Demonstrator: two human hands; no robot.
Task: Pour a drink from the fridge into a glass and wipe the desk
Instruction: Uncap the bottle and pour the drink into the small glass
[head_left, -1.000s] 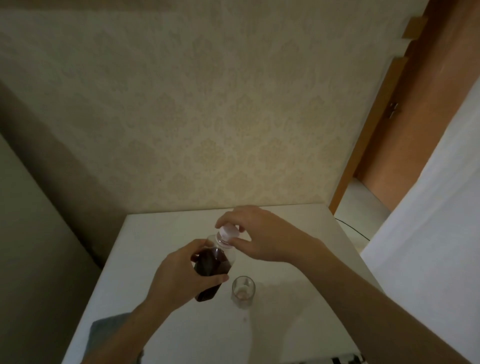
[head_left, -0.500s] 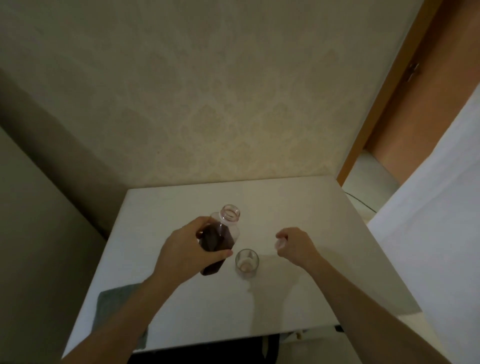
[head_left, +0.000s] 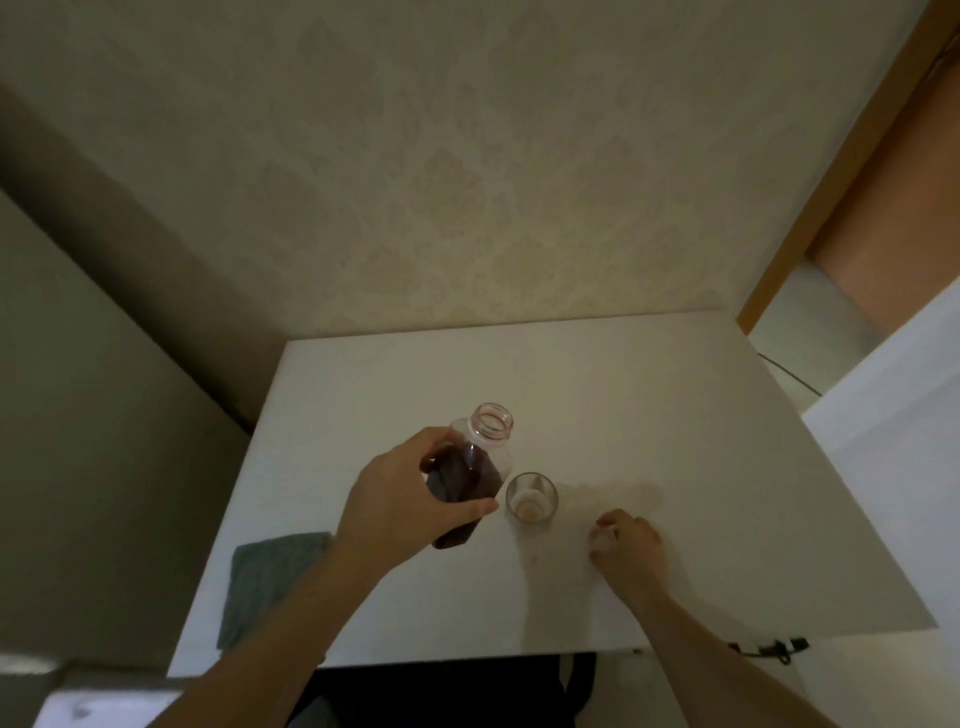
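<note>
A clear plastic bottle (head_left: 470, 475) of dark red drink stands uncapped near the middle of the white desk (head_left: 649, 415), tilted slightly, with my left hand (head_left: 402, 499) wrapped around its body. Just right of it stands a small clear glass (head_left: 531, 498), which looks empty. My right hand (head_left: 626, 545) rests low on the desk to the right of the glass, its fingers closed around the pale bottle cap (head_left: 602, 540). A grey-green cloth (head_left: 270, 577) lies flat at the desk's front left corner.
The desk stands against a patterned wall at the back and a plain wall on the left. A wooden door frame (head_left: 831, 182) and a white surface (head_left: 893, 467) rise on the right. A dark chair (head_left: 467, 691) sits under the front edge.
My right hand has taken the cap off the bottle and carried it down to the desk right of the glass. My left hand has kept the bottle beside the glass.
</note>
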